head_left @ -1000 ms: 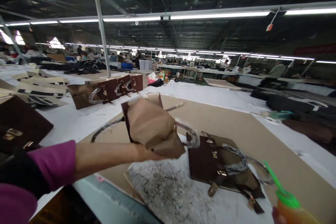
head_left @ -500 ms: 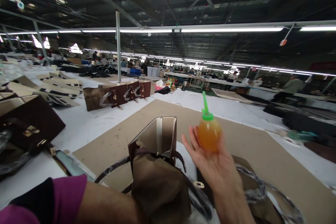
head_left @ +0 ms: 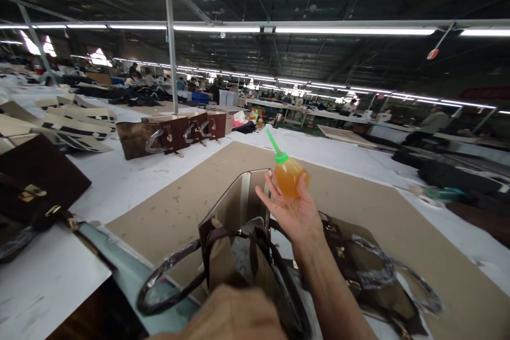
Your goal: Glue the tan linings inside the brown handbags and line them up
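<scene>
Raised over the bag, my right hand (head_left: 297,215) holds a soft squeeze bottle (head_left: 289,176) with amber liquid and a green nozzle, which tilts up and left. My left hand (head_left: 239,316) is blurred at the bottom middle, in front of the brown handbag (head_left: 223,260); its fingers are hidden. This handbag stands with its mouth open, showing a beige lining and a clear plastic sheet inside. Its dark handle (head_left: 167,268) loops out to the left, wrapped in plastic.
Another handbag (head_left: 366,255) lies flat at the right. A dark maroon bag (head_left: 40,186) stands at the left, several more (head_left: 171,135) at the back. Brown board (head_left: 167,196) covers the white table. Bag pieces (head_left: 75,119) are piled at the far left. People work in the distance.
My right hand has moved left and toward the bag with the bottle, whose nozzle now tilts left. My left hand has come into view at the bottom; the bag's mouth shows more of its inside.
</scene>
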`<action>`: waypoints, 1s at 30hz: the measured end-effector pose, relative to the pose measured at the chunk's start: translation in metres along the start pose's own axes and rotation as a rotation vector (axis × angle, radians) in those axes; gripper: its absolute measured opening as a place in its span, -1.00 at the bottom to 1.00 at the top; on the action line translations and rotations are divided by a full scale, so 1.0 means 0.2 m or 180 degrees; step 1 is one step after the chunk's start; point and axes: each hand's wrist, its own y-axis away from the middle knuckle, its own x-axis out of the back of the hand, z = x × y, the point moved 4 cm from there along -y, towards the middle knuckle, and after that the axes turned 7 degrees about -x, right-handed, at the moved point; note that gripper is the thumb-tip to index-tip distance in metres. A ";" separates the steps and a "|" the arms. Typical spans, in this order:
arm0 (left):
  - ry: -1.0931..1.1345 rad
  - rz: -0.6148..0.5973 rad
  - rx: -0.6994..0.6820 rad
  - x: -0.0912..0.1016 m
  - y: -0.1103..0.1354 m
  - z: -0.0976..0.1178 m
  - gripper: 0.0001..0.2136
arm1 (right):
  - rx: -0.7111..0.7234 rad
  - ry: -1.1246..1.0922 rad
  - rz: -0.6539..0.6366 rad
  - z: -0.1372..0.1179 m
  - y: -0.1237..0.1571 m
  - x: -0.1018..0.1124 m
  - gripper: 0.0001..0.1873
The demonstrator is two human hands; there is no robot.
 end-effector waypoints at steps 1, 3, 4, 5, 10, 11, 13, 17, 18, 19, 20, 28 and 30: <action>-0.0125 0.0331 0.0235 0.06 -0.02 -0.01 -0.75 | -0.0003 -0.0018 0.0010 0.00 0.00 0.00 -0.74; -0.0469 0.0875 0.0835 0.16 -0.09 -0.07 -0.66 | 0.0001 -0.0047 0.0013 0.01 0.01 -0.01 -0.75; -0.0588 0.0901 0.1103 0.17 -0.13 -0.10 -0.63 | 0.0008 -0.0056 0.0005 0.02 0.02 -0.01 -0.76; -0.0623 0.0765 0.1329 0.17 -0.17 -0.15 -0.62 | 0.0015 -0.0063 -0.0005 0.02 0.03 -0.01 -0.76; -0.0163 0.0218 0.1426 0.08 -0.26 -0.30 -0.79 | 0.0029 -0.0078 0.0015 -0.02 0.07 0.00 -0.76; -0.0103 0.0266 0.1321 0.09 -0.25 -0.31 -0.80 | 0.0023 -0.0079 0.0029 -0.04 0.08 -0.01 -0.75; -0.0043 0.0338 0.1123 0.15 -0.22 -0.32 -0.80 | 0.0014 -0.0082 0.0049 -0.07 0.11 -0.02 -0.72; 0.0233 0.0334 0.0610 0.34 -0.13 -0.30 -0.83 | 0.0152 -0.0015 -0.0082 -0.17 0.20 -0.11 -0.68; 0.0371 0.0300 0.0490 0.38 -0.11 -0.30 -0.84 | 0.0209 0.0026 -0.0134 -0.19 0.24 -0.13 -0.66; 0.0513 0.0255 0.0398 0.41 -0.08 -0.30 -0.86 | 0.0252 0.0078 -0.0177 -0.20 0.27 -0.14 -0.64; 0.0646 0.0202 0.0334 0.43 -0.05 -0.30 -0.87 | 0.0279 0.0129 -0.0205 -0.20 0.30 -0.15 -0.63; 0.1729 0.0567 0.0472 0.34 0.17 -0.45 -0.91 | 0.0073 0.0073 0.0237 -0.07 0.42 -0.05 -0.66; 0.1908 0.0983 0.0620 0.32 0.20 -0.47 -0.76 | 0.0128 0.0059 0.0375 -0.07 0.43 -0.05 -0.64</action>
